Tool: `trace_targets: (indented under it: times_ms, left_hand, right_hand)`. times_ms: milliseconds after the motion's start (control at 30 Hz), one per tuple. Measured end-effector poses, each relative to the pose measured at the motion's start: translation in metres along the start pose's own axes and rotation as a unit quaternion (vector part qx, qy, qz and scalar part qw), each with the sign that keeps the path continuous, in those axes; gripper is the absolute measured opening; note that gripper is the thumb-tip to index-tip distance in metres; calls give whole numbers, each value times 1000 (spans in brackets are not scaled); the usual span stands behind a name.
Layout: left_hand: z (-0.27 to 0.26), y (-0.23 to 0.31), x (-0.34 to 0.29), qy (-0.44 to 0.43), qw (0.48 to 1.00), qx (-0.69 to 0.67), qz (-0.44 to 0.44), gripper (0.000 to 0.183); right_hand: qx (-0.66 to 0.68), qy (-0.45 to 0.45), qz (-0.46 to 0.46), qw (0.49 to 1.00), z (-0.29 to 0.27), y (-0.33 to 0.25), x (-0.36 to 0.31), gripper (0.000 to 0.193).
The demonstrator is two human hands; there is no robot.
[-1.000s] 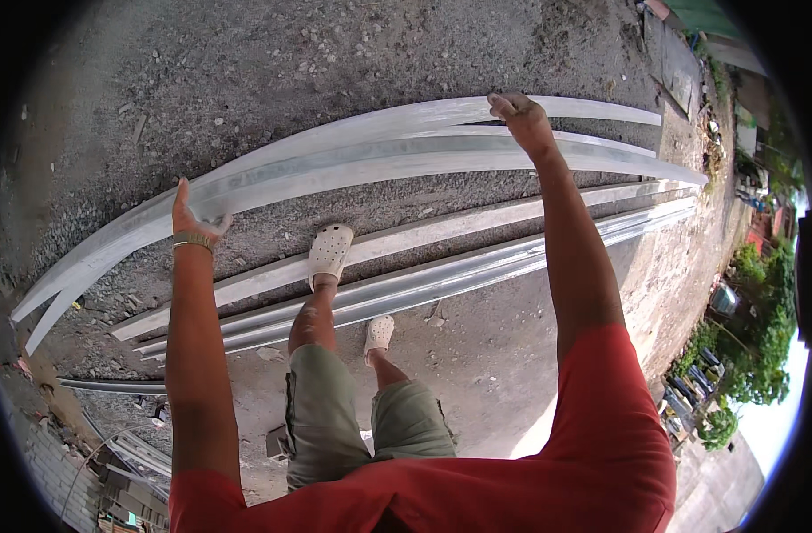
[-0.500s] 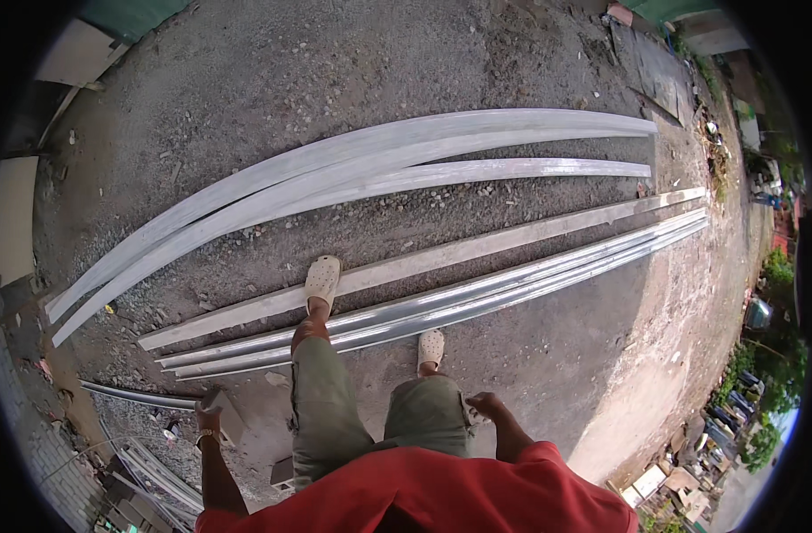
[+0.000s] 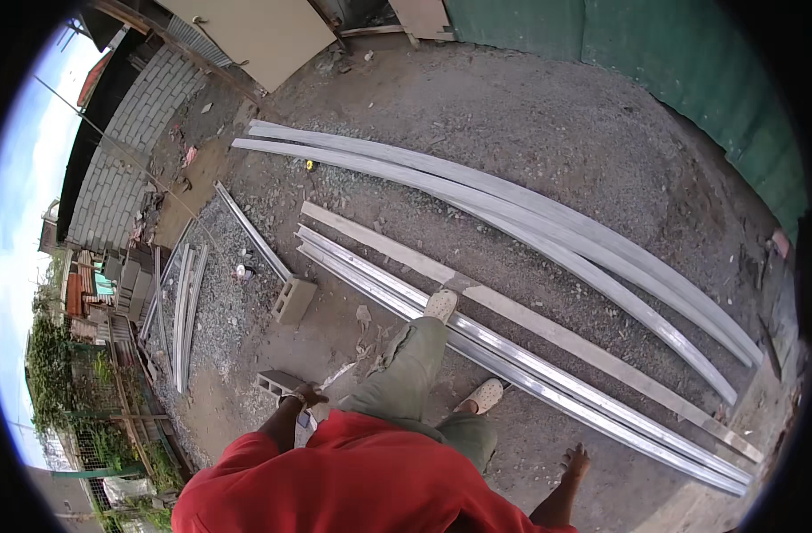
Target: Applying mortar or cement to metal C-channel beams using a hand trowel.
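Note:
My left hand (image 3: 311, 395) hangs by my left hip with its fingers stretched out and nothing visible in them. In the picture it overlaps the edge of a grey hollow block (image 3: 277, 384); the hand appears to be above it. Out to the right, my right hand (image 3: 576, 462) is held away from my body, fingers spread and bare. Two shiny metal channels (image 3: 530, 377) lie side by side on the ground in front of me, with a dull flat beam (image 3: 521, 315) just beyond. My beige clogs show, one (image 3: 440, 306) over the channels and beam, the other (image 3: 486, 395) on the near side.
Farther off, several long pale metal lengths (image 3: 477, 191) lie on the gravel. Another hollow block (image 3: 294, 300) touches the end of a thin metal channel (image 3: 253, 231). More metal strips (image 3: 189, 311) lie at left. A green sheet wall (image 3: 654, 80) and a block wall (image 3: 139, 147) bound the yard.
My view has turned left, bringing the block wall and green wall into sight. Both arms have swung, and my right hand now extends outward with spread fingers.

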State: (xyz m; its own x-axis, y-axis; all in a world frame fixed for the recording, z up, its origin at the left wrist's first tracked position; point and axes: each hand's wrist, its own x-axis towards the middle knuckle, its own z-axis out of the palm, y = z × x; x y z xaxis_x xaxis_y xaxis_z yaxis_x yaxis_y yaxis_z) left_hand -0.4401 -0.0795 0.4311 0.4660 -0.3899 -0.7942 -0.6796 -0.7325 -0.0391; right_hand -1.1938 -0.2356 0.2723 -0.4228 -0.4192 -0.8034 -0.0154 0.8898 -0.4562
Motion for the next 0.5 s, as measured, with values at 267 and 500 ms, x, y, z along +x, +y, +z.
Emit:
trace_targets:
  times_ms: [267,500]
  left_hand:
    - [-29,86,-21,137,975,-176,-24,75]
    - [120,44,-38,81,951,-272,125,83]
  right_hand:
    - [-146,-194,-19,970,59,13,-37,35]
    - [-269,-220,-33,937,46,9,-69,36]
